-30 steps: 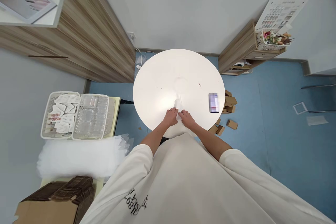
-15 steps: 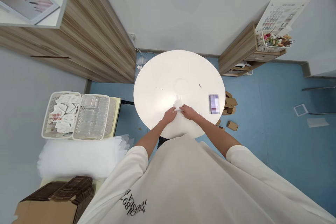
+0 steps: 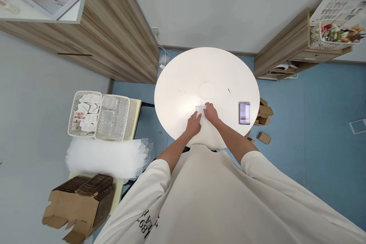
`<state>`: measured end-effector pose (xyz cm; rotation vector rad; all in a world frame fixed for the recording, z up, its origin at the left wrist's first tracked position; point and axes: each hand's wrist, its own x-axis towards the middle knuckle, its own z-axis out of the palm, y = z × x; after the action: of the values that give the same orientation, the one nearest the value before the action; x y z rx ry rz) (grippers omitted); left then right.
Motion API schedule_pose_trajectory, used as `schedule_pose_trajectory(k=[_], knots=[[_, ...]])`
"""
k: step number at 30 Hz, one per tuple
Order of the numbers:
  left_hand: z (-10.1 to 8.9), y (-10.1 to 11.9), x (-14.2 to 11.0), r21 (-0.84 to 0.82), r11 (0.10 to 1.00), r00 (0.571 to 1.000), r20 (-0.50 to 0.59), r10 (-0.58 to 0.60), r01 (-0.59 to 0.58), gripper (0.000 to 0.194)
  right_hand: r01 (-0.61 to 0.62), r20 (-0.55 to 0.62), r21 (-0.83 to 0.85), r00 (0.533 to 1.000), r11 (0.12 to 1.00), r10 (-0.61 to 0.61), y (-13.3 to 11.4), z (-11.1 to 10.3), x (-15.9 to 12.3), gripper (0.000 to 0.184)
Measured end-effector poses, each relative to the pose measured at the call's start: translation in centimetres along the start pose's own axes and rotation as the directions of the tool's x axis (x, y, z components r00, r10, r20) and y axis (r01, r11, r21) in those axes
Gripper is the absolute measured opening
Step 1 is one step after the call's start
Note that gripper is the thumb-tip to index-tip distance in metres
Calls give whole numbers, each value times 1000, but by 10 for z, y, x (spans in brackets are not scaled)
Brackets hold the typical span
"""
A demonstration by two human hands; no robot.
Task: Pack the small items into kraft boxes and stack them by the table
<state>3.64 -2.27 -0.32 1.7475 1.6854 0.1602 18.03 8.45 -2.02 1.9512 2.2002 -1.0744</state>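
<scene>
Small translucent piece (image 3: 201, 110) lies on the near half of the round white worktop (image 3: 200, 68), between my left hand (image 3: 193, 124) and my right hand (image 3: 211, 113). Left fingers are bent at its near-left edge, right fingers at its far-right side; I can't tell whether they pinch it or just press. It looks thin and soft, probably film or a sleeve, though it's too small in view to be sure. Main risk: uneven pull, since my hands sit at opposite corners, so it could skew or crease. White on white plus glare makes an edge easy to misjudge. Smooth top, light piece: a one-sided push could slide it. Phone-like device (image 3: 244, 113) sits well apart to the right, so low snag risk.
</scene>
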Motion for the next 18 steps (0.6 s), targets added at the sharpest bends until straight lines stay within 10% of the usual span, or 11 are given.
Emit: schedule_pose_trajectory(k=[18], knots=[[-20, -37, -14, 179, 982, 992, 118, 41, -62, 76, -146, -82, 393, 978, 908, 193, -28, 42, -20, 25]])
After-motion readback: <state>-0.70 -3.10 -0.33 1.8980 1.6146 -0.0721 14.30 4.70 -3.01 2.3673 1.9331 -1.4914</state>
